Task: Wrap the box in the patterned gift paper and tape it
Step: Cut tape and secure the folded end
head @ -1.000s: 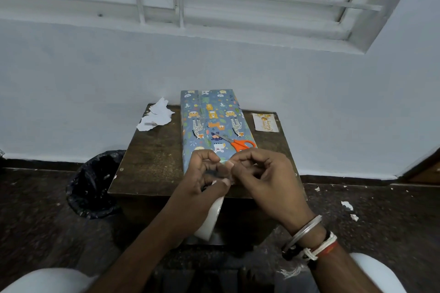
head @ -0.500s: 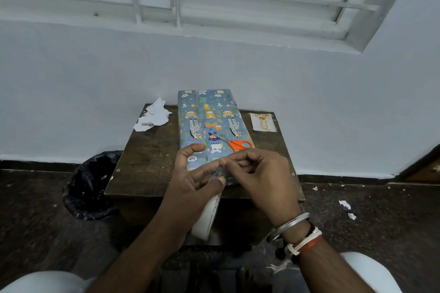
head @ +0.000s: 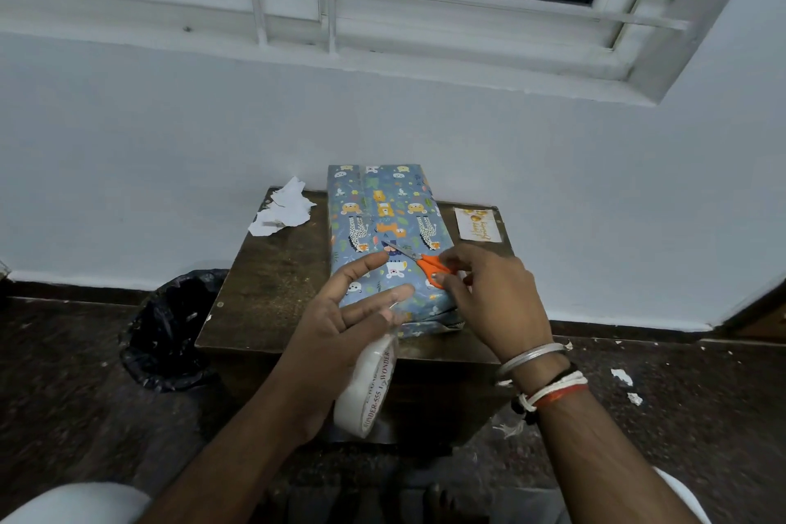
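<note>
The box (head: 383, 225), wrapped in blue animal-print gift paper, lies lengthwise on the small wooden table (head: 272, 289). Its near end flap (head: 429, 325) hangs loose over the table. Orange-handled scissors (head: 427, 264) lie on top of the box. My right hand (head: 489, 294) pinches their handle between thumb and fingers. My left hand (head: 340, 319) hovers over the box's near left corner with thumb and fingers spread out straight. A white tape roll (head: 368, 387) hangs below this hand from a strip stuck to the fingertips.
Torn white paper scraps (head: 283, 211) sit at the table's far left corner, and a small greeting card (head: 478, 224) at its far right. A black-lined bin (head: 170, 332) stands on the floor left of the table. A white wall rises close behind.
My two hands were pinching the tape end together. They have separated: the right reached forward onto the scissors, the left opened its fingers, and the roll still hangs beneath it.
</note>
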Action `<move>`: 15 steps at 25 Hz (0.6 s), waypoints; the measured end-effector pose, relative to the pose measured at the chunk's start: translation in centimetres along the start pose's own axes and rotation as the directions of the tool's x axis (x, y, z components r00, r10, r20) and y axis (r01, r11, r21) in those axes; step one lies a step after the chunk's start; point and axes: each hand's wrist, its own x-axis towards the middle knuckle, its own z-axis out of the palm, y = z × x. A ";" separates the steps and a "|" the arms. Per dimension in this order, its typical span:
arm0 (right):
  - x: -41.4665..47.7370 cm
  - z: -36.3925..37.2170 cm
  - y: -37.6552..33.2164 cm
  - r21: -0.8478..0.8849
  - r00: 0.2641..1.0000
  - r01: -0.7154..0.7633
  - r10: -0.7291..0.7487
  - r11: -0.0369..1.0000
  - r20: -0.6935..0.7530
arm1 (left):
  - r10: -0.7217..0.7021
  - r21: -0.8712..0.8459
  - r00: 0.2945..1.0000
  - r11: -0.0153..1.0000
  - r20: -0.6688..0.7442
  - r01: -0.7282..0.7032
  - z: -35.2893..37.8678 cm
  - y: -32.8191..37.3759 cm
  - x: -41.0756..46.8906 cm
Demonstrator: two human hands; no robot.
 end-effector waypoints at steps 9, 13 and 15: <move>1.0 -0.9 -1.1 -0.136 0.999 0.028 -0.024 0.990 0.032 | -0.001 0.051 0.994 0.999 0.105 -0.005 -1.2 0.9 0.1; -0.4 -2.7 -0.3 0.308 0.969 -0.085 0.006 0.948 0.248 | -0.021 0.042 0.988 0.999 0.153 0.015 -2.1 0.9 0.6; -1.4 -3.8 0.2 0.477 0.836 -0.159 -0.139 0.864 0.531 | -0.031 0.024 0.984 0.999 0.173 0.027 -2.6 0.6 0.8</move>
